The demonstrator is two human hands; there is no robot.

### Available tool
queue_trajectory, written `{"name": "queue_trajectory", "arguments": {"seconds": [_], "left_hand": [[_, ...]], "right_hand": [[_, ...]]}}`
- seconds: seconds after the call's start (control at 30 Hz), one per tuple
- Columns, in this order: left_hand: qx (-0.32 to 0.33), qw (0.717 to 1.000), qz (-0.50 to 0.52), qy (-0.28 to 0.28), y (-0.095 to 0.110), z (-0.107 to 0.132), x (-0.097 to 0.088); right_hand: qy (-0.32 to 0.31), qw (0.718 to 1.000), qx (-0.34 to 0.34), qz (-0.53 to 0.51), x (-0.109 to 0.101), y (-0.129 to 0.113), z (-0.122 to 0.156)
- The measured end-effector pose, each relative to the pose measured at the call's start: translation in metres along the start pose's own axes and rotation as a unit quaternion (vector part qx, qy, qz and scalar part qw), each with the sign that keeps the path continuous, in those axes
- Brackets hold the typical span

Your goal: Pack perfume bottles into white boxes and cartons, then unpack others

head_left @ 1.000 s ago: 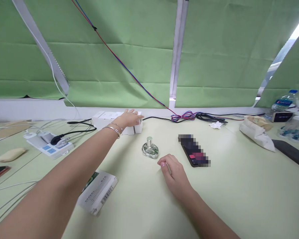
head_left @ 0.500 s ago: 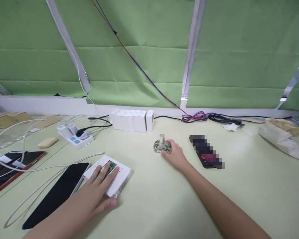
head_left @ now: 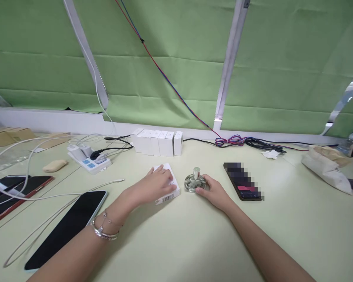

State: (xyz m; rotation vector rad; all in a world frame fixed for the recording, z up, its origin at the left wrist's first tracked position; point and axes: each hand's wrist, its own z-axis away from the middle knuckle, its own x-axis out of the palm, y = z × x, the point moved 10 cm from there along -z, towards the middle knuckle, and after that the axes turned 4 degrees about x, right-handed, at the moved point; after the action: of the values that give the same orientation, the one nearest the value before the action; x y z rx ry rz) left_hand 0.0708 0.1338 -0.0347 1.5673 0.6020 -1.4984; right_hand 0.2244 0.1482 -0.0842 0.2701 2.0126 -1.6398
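My left hand (head_left: 157, 184) lies over a flat white box with a barcode (head_left: 170, 192), fingers curled round it, on the pale green table (head_left: 194, 243). Right beside the box stands a small clear glass perfume bottle (head_left: 194, 182) with a silver cap. My right hand (head_left: 213, 190) holds the bottle from its right side, fingers wrapped against the glass. A bracelet sits on my left wrist.
A row of small white boxes (head_left: 157, 143) stands at the back, a power strip (head_left: 86, 158) with cables to its left. Dark phones (head_left: 67, 229) lie at the left, another phone (head_left: 242, 186) right of the bottle. A crumpled bag (head_left: 326, 164) sits far right.
My left hand has slid the white box from the near left up next to the bottle. My right hand keeps its hold on the bottle, which has shifted slightly nearer.
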Motion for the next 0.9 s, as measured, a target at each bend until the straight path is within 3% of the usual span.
{"name": "queue_trajectory", "arguments": {"seconds": [0.13, 0.27, 0.43, 0.73, 0.9], "left_hand": [[0.07, 0.989, 0.083, 0.105, 0.035, 0.001, -0.004], [0.117, 0.971, 0.167, 0.124, 0.058, 0.008, 0.007], [0.088, 0.961, 0.233, 0.123, 0.054, 0.01, 0.012], [0.103, 0.965, 0.188, 0.15, 0.055, 0.011, 0.011], [0.066, 0.944, 0.285, 0.15, 0.043, 0.01, 0.016]], "right_hand": [[-0.052, 0.998, -0.018, -0.005, 0.01, -0.011, 0.016], [-0.115, 0.992, -0.036, 0.028, 0.026, -0.024, 0.03], [-0.124, 0.99, -0.03, 0.058, 0.031, -0.031, 0.034], [-0.147, 0.985, -0.035, 0.083, 0.032, -0.027, 0.036], [-0.162, 0.985, -0.027, 0.058, 0.034, -0.023, 0.037]]}}
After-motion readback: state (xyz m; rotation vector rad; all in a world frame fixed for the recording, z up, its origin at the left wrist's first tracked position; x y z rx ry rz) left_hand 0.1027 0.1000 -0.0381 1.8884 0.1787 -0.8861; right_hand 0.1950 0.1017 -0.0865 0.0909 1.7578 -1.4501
